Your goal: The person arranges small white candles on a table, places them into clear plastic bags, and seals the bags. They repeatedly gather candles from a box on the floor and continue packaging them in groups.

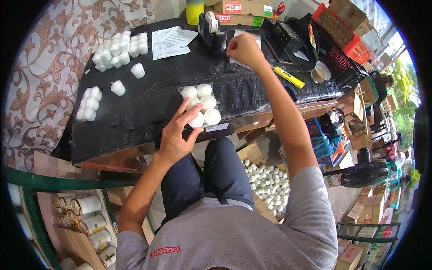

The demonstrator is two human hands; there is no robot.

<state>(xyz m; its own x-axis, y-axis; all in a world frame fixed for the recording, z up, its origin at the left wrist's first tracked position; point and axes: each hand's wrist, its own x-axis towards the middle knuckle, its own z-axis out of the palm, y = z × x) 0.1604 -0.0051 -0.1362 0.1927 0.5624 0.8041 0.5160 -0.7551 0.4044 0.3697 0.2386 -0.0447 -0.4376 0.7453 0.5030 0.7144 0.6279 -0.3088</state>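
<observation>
A clear plastic pack of several white votive candles (207, 102) lies near the front edge of the black table. My left hand (176, 136) holds it from the left, fingertips on the candles and thumb at the near corner. A pale label strip (218, 127) shows at its near edge. My right hand (245, 50) reaches to the far side, closed in a pinch above a white sheet (240, 64) beside the black tape dispenser (209, 29). What it pinches, if anything, is too small to make out.
On the left stand wrapped candle packs (118, 50), another pack (89, 104) and two loose candles (118, 88). Printed papers (173, 41) lie farther back. A yellow cutter (289, 77), a plastic cup (320, 72) and a red crate (340, 33) are right. Below sits a candle-filled box (267, 184).
</observation>
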